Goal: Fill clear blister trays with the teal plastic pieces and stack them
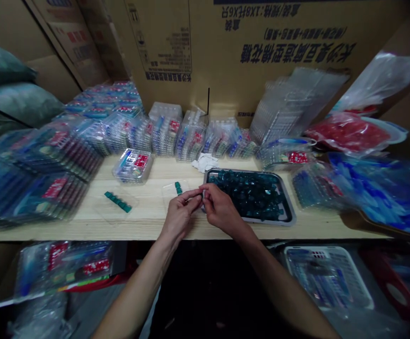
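My left hand (180, 214) and my right hand (221, 207) meet fingertip to fingertip above the table's front part, both pinched closed. Whatever lies between the fingertips is too small and hidden to name. Just right of them, a grey-rimmed tray (291, 217) holds a heap of dark teal translucent pieces (250, 193). Behind my left hand, a few green pieces (178, 187) stand in a row on a clear plastic sheet. Further left, another row of green pieces (118, 201) lies on a second clear sheet.
Clear packs with red and blue contents (164, 132) line the table's back, and taller stacks (31, 174) fill the left. A single pack (133, 165) and crumpled white paper (205, 162) lie mid-table. Blue pouches (385, 193) and a red bag (349, 132) sit at right. Below stands a white basket (362, 287).
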### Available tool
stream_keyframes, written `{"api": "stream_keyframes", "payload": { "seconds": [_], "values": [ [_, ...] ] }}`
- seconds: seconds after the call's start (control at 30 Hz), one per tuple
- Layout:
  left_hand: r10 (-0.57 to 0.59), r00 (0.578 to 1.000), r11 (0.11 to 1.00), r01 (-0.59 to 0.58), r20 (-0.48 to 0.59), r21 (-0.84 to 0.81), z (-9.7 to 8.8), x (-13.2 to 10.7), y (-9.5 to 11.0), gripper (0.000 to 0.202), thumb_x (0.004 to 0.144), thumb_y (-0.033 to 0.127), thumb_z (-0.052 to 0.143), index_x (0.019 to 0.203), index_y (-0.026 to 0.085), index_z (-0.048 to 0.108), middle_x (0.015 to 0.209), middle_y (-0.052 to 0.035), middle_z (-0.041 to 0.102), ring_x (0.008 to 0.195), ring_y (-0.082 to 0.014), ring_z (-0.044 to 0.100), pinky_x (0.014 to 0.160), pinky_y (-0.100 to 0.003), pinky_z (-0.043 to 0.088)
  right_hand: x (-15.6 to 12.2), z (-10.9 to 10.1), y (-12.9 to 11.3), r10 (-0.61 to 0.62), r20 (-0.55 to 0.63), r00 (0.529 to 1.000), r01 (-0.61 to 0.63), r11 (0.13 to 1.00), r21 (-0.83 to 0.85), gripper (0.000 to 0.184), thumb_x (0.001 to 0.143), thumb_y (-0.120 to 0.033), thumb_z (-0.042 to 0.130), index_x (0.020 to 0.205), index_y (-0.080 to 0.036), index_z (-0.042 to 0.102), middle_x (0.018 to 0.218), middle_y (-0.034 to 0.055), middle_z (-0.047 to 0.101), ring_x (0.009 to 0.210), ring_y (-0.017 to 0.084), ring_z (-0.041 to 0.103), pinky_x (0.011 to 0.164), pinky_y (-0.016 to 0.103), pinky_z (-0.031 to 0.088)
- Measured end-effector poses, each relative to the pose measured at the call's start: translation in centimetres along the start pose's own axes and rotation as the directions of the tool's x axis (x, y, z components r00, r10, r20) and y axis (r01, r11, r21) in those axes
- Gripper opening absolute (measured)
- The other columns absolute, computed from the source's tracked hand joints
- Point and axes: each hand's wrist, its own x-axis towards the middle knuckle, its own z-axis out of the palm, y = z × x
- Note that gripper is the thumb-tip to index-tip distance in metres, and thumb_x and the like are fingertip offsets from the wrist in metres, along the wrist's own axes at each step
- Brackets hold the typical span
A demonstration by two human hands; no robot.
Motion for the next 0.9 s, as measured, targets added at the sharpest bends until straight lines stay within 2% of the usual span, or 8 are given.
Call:
{"api": "stream_keyframes", "payload": {
  "seconds": [0.17,0.37,0.47,0.57,0.63,0.7,0.8,0.9],
  "values": [
    [-0.108,0.993,0.984,0.101,-0.04,-0.149,-0.9,0.4,0.3,0.032,0.06,0.011,0.085,0.09,0.013,0.073,0.077,-0.0021,0.073,0.065,-0.0085,0.068,0.066,-0.015,0.055,-0.7,0.2,-0.8,0.011,-0.111,0.994,-0.011,1.0,0.0,0.035,0.087,-0.01,0.044,0.12,-0.016,0.055,0.097,0.0078,0.062,0.087,0.017,0.062,0.081,0.03,0.051],
    [-0.144,0.981,0.963,0.109,-0.129,-0.248,-1.6,0.2,0.9,0.022,0.063,0.002,0.08,0.082,0.011,0.072,0.078,-0.0028,0.073,0.066,-0.0066,0.067,0.069,-0.013,0.056,-2.1,0.9,-1.6,-0.106,-0.019,0.994,0.104,0.991,-0.078,0.05,0.082,-0.004,0.044,0.128,-0.016,0.057,0.118,0.0135,0.062,0.106,0.024,0.06,0.093,0.039,0.049],
    [-0.116,0.981,0.984,0.093,-0.155,-0.152,-3.0,0.1,0.6,0.024,0.062,0.009,0.083,0.085,0.012,0.074,0.079,-0.003,0.073,0.066,-0.0074,0.067,0.07,-0.015,0.055,-1.8,0.5,-1.1,-0.088,0.004,0.996,0.087,0.992,0.088,0.044,0.083,-0.004,0.043,0.119,-0.019,0.063,0.108,0.0094,0.065,0.094,0.019,0.063,0.085,0.033,0.051],
    [0.089,0.981,0.977,-0.053,-0.173,0.205,-5.5,0.1,0.4,0.026,0.067,0.02,0.082,0.09,0.014,0.075,0.083,-0.0041,0.074,0.071,-0.0112,0.067,0.073,-0.022,0.054,-1.5,-0.3,0.1,0.01,-0.013,1.0,-0.007,0.981,0.194,0.034,0.088,-0.009,0.043,0.111,-0.02,0.066,0.097,0.0063,0.065,0.083,0.015,0.064,0.075,0.027,0.052],
    [0.277,0.956,0.834,-0.188,-0.098,0.519,-7.0,0.3,0.2,0.023,0.071,0.023,0.078,0.092,0.015,0.075,0.084,-0.0044,0.074,0.075,-0.0145,0.067,0.074,-0.026,0.053,-1.5,-0.6,1.1,0.102,-0.035,0.994,-0.093,0.975,0.202,0.032,0.09,-0.013,0.044,0.113,-0.019,0.065,0.094,0.0056,0.065,0.081,0.014,0.065,0.072,0.027,0.051],
    [0.379,0.923,0.593,-0.3,0.07,0.748,-7.9,0.5,-0.1,0.015,0.076,0.021,0.072,0.09,0.017,0.075,0.085,-0.005,0.074,0.079,-0.0171,0.067,0.077,-0.029,0.052,-1.7,-0.6,1.7,0.159,-0.033,0.987,-0.148,0.967,0.209,0.03,0.091,-0.015,0.044,0.111,-0.019,0.065,0.092,0.0049,0.066,0.079,0.014,0.065,0.072,0.027,0.051],
    [0.351,0.884,0.263,-0.41,0.309,0.874,-8.2,0.8,-0.8,0.013,0.081,0.015,0.064,0.086,0.019,0.075,0.087,-0.0061,0.074,0.08,-0.0182,0.068,0.076,-0.029,0.051,-2.0,-0.4,2.0,0.168,-0.008,0.986,-0.163,0.968,0.188,0.027,0.09,-0.015,0.044,0.104,-0.019,0.067,0.093,0.005,0.067,0.08,0.015,0.066,0.073,0.027,0.051],
    [0.294,0.863,0.108,-0.457,0.411,0.883,-8.0,1.1,-1.7,0.017,0.085,0.016,0.06,0.089,0.021,0.075,0.09,-0.006,0.074,0.081,-0.0177,0.068,0.075,-0.028,0.052,-2.1,-0.2,1.7,0.155,0.027,0.988,-0.157,0.976,0.148,0.027,0.088,-0.012,0.044,0.098,-0.02,0.068,0.091,0.0045,0.068,0.078,0.014,0.066,0.071,0.026,0.05]
  ]
}}
